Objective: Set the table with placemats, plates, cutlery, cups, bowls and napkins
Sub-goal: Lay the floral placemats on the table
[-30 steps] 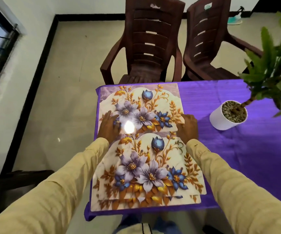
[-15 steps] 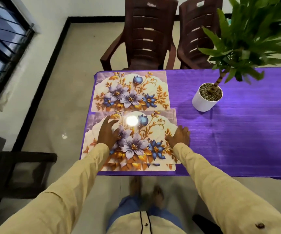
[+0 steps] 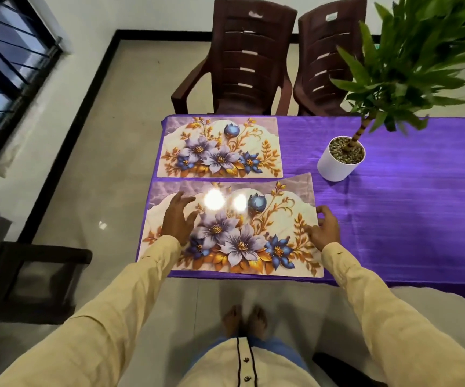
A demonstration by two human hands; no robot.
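Observation:
Two floral placemats lie at the left end of the purple-clothed table (image 3: 393,219). The far placemat (image 3: 220,148) lies flat by the far edge. The near placemat (image 3: 242,233) lies askew, and another mat's edge peeks out beneath it. My left hand (image 3: 177,222) rests on its left part with fingers spread. At the mat's right edge, my right hand (image 3: 324,231) has its fingers curled around the edge and its thumb on top. No plates, cutlery, cups, bowls or napkins are in view.
A white pot (image 3: 338,160) with a leafy green plant (image 3: 410,65) stands just right of the mats. Two brown plastic chairs (image 3: 242,65) stand behind the table's far edge. A dark low stand (image 3: 30,280) sits on the floor at left.
My hands came back from the far placemat to the near one. The near top mat has shifted right and turned slightly, and my right hand now grips its right edge.

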